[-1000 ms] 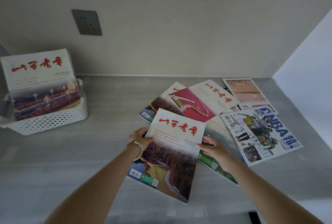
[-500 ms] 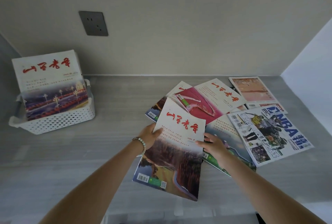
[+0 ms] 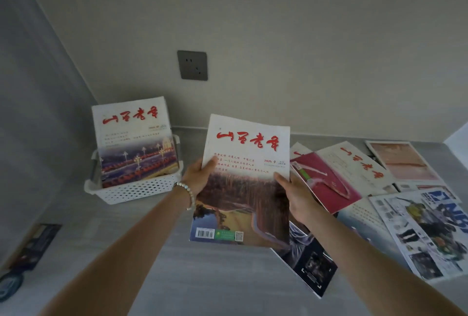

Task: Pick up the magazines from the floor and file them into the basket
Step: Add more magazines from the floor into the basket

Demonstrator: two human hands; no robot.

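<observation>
Plain beige wall [image 3: 291, 37] across the upper frame, dimly and evenly lit. Dark grey socket plate [image 3: 192, 65] set into it, upper centre-left. Grey side wall [image 3: 33, 103] slanting down the left edge. Pale grey floor [image 3: 210, 277] with faint streaks below. Lower left corner: dark flat objects [image 3: 30, 247], perhaps cards, too blurred to identify.

Grey floor [image 3: 207, 280] carries basket [image 3: 136, 190] and scattered magazines [image 3: 359, 184].

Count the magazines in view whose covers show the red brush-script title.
3, maybe more hidden in the pile. One stands in the white basket: basket magazine. One is the held magazine, gripped by the left hand and right hand. One lies in the floor pile: cream magazine.
</observation>
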